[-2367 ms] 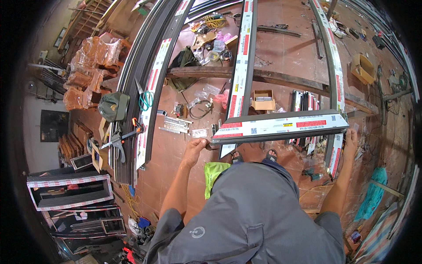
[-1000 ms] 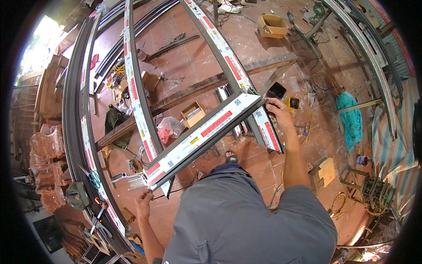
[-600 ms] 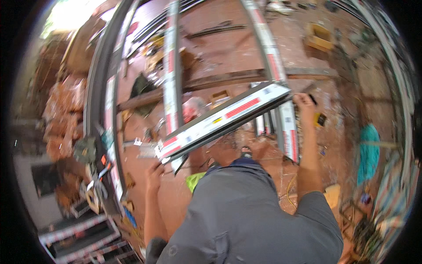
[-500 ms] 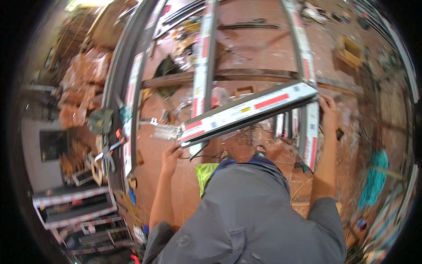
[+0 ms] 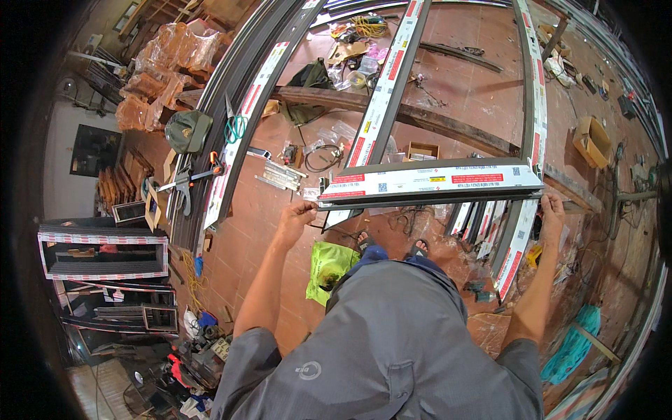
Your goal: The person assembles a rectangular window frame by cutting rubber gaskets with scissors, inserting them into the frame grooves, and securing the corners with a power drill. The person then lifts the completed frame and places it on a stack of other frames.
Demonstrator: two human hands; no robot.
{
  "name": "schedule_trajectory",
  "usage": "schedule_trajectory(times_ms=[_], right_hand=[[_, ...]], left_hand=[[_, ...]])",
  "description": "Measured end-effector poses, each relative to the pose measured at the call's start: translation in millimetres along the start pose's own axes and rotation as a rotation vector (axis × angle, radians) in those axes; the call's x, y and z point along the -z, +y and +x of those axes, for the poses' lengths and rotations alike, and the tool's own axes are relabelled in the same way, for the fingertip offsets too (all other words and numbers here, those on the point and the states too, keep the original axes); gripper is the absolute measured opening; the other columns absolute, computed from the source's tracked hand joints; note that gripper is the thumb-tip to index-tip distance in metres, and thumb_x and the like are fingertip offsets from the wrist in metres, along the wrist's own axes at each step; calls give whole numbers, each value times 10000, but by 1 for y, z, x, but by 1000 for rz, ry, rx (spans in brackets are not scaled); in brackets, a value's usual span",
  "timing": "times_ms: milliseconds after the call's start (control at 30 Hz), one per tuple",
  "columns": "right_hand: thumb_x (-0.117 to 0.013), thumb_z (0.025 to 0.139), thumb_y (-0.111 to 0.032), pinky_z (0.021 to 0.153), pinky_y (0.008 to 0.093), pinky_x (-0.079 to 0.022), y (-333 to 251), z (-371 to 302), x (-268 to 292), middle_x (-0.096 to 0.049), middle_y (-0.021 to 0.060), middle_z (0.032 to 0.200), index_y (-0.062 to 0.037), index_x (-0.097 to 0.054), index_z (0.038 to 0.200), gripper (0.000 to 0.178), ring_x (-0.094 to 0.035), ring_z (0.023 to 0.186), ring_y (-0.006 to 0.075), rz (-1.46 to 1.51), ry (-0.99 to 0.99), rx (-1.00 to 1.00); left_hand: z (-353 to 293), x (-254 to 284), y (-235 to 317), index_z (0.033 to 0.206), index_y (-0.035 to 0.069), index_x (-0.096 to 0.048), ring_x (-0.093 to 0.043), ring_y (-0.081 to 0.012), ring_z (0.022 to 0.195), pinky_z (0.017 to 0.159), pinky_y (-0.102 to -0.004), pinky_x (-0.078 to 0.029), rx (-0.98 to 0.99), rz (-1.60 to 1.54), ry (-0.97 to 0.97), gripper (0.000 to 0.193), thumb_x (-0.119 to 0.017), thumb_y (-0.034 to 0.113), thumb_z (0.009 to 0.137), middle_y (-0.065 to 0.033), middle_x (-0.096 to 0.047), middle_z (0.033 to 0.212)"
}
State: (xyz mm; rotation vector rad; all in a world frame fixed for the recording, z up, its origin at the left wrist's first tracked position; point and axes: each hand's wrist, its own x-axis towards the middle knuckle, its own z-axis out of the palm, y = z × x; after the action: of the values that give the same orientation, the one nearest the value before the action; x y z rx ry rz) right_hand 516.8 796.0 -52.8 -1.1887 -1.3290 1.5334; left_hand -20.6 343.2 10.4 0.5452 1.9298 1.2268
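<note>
A short dark metal profile (image 5: 413, 182) with white and red protective film lies crosswise in front of me, roughly level, over the near part of two long profiles. My left hand (image 5: 299, 215) pinches its left end, fingers closed at the lower edge. At the opposite end my right hand (image 5: 553, 210) has its fingers closed on the corner. The middle long profile (image 5: 392, 84) runs away from me and passes under the short one's left part. Near my right hand, the right long profile (image 5: 533, 105) meets its right end. Whether the pieces touch there, I cannot tell.
A wooden beam (image 5: 455, 129) crosses under the long profiles. To the left, a cap (image 5: 187, 131), scissors (image 5: 236, 126) and an orange-tipped clamp (image 5: 203, 175) lie on stacked profiles. A green bag (image 5: 329, 269) is by my feet; a cardboard box (image 5: 592, 142) stands right.
The short profile has turned from a slant, right end farther away, to nearly level across the long ones. Both hands stay on its ends. My view has shifted, too.
</note>
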Motion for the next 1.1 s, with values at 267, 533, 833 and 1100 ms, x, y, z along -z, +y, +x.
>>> schedule_trajectory(times_ms=[267,533,833,1100], right_hand=[[-689,1029,-227,679,204,-426,17,5,6,-670,-62,953,-111,-674,1080,127,-566,797,27,72,18,42],[-660,1039,-144,788,226,-502,17,5,10,-688,-19,1010,-73,-655,1075,79,-630,880,70,63,-26,74],[-698,1023,-201,799,230,-465,15,6,2,-662,-39,975,-76,-671,1069,136,-584,870,59,-5,40,105],[-668,1042,-173,764,221,-471,13,2,-7,-652,-33,978,-83,-647,1089,104,-586,872,69,95,140,56]], left_hand=[[2,13,10,1140,3,-762,-608,-80,856,806,-244,-487,30,98,-62,215,-723,70,939,26,-695,963],[1,0,8,1061,-5,-768,-599,-73,837,763,-249,-483,-35,123,22,160,-753,54,913,25,-692,915],[2,4,-2,1016,-24,-762,-611,-81,806,733,-255,-500,-61,69,42,119,-739,52,927,3,-698,875],[-2,-13,-1,1022,-2,-782,-600,-81,705,642,-267,-486,-5,133,76,138,-745,88,923,-1,-702,789]])
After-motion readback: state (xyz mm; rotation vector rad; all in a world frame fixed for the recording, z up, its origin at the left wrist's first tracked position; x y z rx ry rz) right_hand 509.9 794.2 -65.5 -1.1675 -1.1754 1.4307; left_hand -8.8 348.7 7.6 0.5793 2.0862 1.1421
